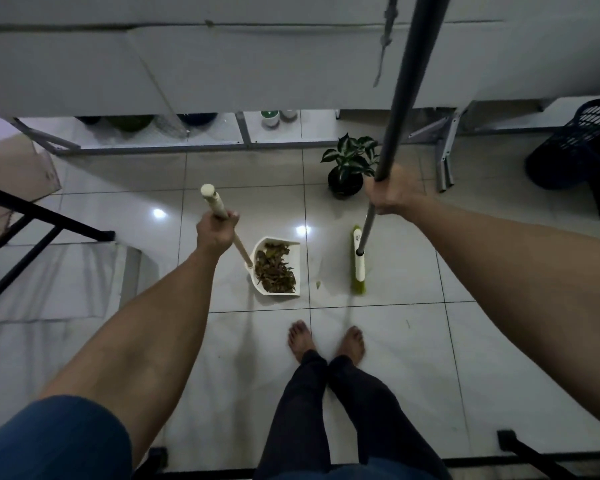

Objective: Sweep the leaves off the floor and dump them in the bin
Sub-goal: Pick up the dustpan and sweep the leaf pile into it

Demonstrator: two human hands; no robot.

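**Q:** Floor (395, 358) state, hands out?

**A:** Tiles, pale and glossy, mostly bare. Dark slatted bin (575, 147) sits far out past the right hand (390, 197), up by the wall, well apart from everything else. Potted plant (349, 168) just to the left of that hand, further out on the floor.

**Q:** Right hand?

**A:** Fist wrapped round the grey broom handle (409, 84), full grip. Broom head (358, 263) (green bristles, white block) is on the tile below that hand, standing edge-on.

**Q:** Left?

**A:** Left hand (217, 230) closed round the cream dustpan handle (215, 202), just below its capped top. Handle slants down and to the right into the white dustpan (260, 282), which sits on the floor between the two hands, nearer the person's bare feet (326, 341).

**Q:** Leaves?

**A:** Leaves (274, 271) piled brown and dry inside the pan. One small scrap (318, 285) lies on the tile between pan and broom head, touching neither.
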